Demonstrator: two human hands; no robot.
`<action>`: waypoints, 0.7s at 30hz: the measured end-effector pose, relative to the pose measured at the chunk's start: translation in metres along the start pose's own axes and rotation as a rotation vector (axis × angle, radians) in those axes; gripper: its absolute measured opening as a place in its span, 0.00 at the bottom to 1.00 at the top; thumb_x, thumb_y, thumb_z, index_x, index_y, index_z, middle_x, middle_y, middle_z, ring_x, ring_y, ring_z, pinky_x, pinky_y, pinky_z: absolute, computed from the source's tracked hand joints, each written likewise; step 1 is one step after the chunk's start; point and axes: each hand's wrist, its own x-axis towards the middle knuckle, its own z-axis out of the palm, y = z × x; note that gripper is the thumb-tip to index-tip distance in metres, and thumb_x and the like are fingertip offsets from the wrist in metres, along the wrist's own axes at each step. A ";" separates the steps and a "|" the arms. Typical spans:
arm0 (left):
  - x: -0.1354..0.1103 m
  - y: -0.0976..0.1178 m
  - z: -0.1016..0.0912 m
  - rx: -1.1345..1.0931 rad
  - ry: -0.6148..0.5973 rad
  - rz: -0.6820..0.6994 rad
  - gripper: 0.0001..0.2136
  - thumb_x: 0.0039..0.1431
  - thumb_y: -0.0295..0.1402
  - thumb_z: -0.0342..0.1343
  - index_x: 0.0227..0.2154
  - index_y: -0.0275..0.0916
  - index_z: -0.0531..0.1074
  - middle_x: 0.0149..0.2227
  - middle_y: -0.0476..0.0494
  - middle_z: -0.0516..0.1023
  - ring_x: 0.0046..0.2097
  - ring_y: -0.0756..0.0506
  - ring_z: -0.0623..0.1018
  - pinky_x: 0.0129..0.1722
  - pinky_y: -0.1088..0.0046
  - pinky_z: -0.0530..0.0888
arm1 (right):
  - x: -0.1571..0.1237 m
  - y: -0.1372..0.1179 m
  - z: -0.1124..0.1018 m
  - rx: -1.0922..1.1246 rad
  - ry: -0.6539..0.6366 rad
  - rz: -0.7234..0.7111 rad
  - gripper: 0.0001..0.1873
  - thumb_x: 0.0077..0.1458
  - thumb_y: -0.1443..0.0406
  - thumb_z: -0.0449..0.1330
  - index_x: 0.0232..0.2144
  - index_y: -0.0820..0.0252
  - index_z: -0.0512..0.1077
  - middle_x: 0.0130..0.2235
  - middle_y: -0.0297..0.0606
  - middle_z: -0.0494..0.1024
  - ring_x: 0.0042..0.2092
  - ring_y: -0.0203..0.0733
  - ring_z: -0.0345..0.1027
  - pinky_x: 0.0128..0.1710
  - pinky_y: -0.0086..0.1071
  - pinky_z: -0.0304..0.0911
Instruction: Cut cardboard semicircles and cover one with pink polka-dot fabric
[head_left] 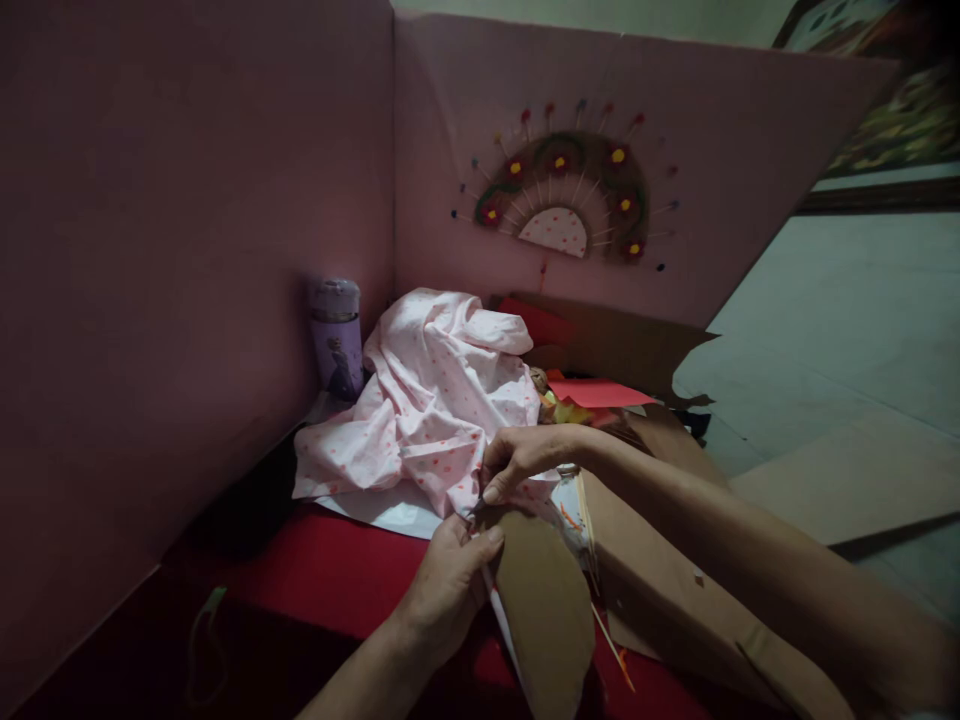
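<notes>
My left hand (450, 575) is closed on a brown cardboard piece (544, 605) with a rounded edge, thumb on its face near the upper left. A pale strip with red marks shows along the cardboard's left edge. Just above, my right hand (529, 462) is pinched, thumb against fingers, at the edge of pink-white fabric (442, 400) with red dots. A small dark spot lies between the fingertips of both hands; I cannot make out what it is. The fabric lies crumpled beyond my hands, partly over a white sheet (390, 508).
A purple tumbler (337, 340) stands left of the fabric, by a pink panel (195, 250). The back panel bears a half-round decoration (559, 165) with flowers and sticks. Red paper (604, 391) and cardboard (690, 590) lie right. A thin stick (613, 645) lies on the red surface (330, 575).
</notes>
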 end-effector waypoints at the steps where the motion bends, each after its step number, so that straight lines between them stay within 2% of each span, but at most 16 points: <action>1: 0.000 0.000 -0.001 -0.003 0.012 -0.003 0.15 0.51 0.28 0.58 0.42 0.30 0.68 0.39 0.33 0.77 0.38 0.40 0.77 0.40 0.64 0.71 | 0.000 0.000 -0.001 0.000 0.001 0.000 0.13 0.47 0.61 0.63 0.32 0.68 0.76 0.28 0.34 0.74 0.29 0.31 0.64 0.30 0.25 0.58; 10: 0.001 0.000 -0.001 0.005 0.029 -0.016 0.15 0.50 0.28 0.59 0.42 0.31 0.68 0.38 0.33 0.77 0.37 0.41 0.77 0.40 0.65 0.71 | -0.006 -0.002 -0.006 -0.010 0.024 0.028 0.17 0.48 0.60 0.62 0.36 0.70 0.75 0.27 0.33 0.74 0.28 0.29 0.62 0.30 0.25 0.56; 16: 0.001 0.000 0.000 -0.005 0.054 -0.018 0.16 0.48 0.29 0.60 0.41 0.32 0.69 0.38 0.35 0.77 0.38 0.41 0.78 0.40 0.65 0.72 | -0.002 -0.005 -0.002 0.001 0.014 0.022 0.17 0.49 0.60 0.62 0.32 0.72 0.75 0.25 0.32 0.72 0.27 0.28 0.60 0.29 0.24 0.55; 21: -0.001 0.002 0.004 0.006 0.024 -0.025 0.14 0.49 0.29 0.60 0.40 0.31 0.70 0.37 0.34 0.77 0.37 0.42 0.78 0.39 0.66 0.72 | -0.005 -0.005 0.002 0.021 0.024 0.025 0.16 0.49 0.60 0.62 0.31 0.72 0.74 0.24 0.30 0.70 0.26 0.27 0.58 0.27 0.23 0.53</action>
